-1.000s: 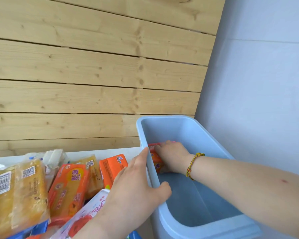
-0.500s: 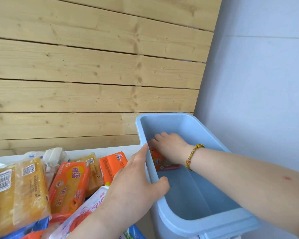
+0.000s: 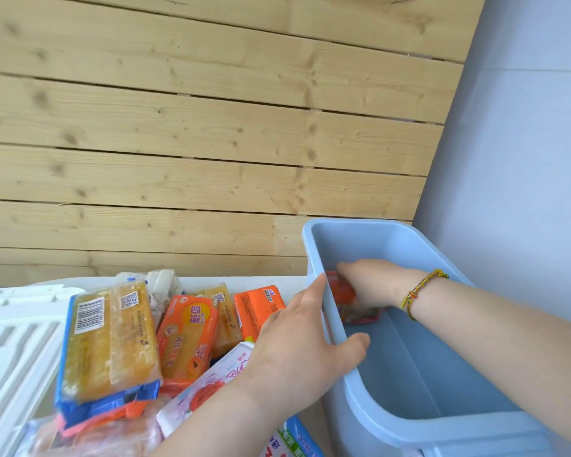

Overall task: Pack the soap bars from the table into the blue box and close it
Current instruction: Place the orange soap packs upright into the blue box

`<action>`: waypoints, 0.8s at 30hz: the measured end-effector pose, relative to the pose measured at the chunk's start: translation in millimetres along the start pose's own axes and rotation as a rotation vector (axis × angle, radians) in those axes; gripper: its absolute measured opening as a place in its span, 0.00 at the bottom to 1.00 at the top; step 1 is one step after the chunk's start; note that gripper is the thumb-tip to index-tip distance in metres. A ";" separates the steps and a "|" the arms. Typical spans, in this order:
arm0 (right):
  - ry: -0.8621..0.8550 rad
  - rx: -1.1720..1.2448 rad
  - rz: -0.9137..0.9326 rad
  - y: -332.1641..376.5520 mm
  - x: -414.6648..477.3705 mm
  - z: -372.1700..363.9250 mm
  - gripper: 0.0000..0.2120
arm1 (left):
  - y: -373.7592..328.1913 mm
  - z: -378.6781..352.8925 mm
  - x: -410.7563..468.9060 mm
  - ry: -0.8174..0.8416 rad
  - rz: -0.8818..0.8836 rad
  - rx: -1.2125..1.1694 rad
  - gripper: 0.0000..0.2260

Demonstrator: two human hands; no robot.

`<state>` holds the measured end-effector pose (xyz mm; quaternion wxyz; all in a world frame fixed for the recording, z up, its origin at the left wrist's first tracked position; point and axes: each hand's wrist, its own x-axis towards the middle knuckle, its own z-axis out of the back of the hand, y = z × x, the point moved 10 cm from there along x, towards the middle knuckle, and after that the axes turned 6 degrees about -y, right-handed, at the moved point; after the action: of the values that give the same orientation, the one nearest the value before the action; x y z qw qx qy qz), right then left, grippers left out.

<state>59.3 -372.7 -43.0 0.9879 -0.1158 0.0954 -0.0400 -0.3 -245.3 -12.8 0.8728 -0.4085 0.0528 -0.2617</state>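
Observation:
The blue box [image 3: 360,223] stands open at the table's right end. My left hand [image 3: 297,351] grips its left rim, thumb inside and fingers outside. My right hand [image 3: 373,282] reaches into the box and holds an orange-wrapped soap bar [image 3: 342,290] against the left inner wall, near the far end; the hand hides most of the bar. Several wrapped soap bars lie piled left of the box: a yellow twin pack [image 3: 109,338], an orange pack [image 3: 187,334], an orange carton [image 3: 257,308] and a white rose-printed pack [image 3: 208,387].
A white ribbed plastic panel [image 3: 14,341] lies at the far left on the white table [image 3: 294,283]. A wooden plank wall [image 3: 195,143] runs behind, and a pale grey wall [image 3: 524,159] stands right of the box. The rest of the box floor is bare.
My right hand has shifted from lying flat over the orange soap bar to holding it close against the box's left wall. My left hand stays on the rim.

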 end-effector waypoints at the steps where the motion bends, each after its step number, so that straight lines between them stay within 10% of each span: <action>1: 0.013 0.023 -0.011 -2.5 -3.3 3.6 0.22 | -1.2 -0.7 -1.5 0.019 -0.005 0.005 0.36; 5: -0.012 0.063 -0.101 -19.9 -18.9 31.5 0.15 | -3.6 25.0 -13.1 0.014 -0.043 -0.082 0.27; 13: -0.462 0.843 -0.027 48.1 -83.7 158.3 0.16 | 100.1 163.5 -85.3 -0.597 0.255 -0.246 0.12; 18: -0.171 1.066 0.094 170.3 -80.4 133.9 0.06 | 158.2 178.1 -123.8 -0.673 0.465 -0.317 0.19; 24: 0.054 1.093 -0.040 241.3 -60.0 69.9 0.18 | 155.1 156.0 -112.3 -0.409 0.452 -0.383 0.19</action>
<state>28.1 -117.1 -22.5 0.9004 0.4138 0.0837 -0.1053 15.4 -0.2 -38.2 0.8086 -0.5868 0.0141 0.0399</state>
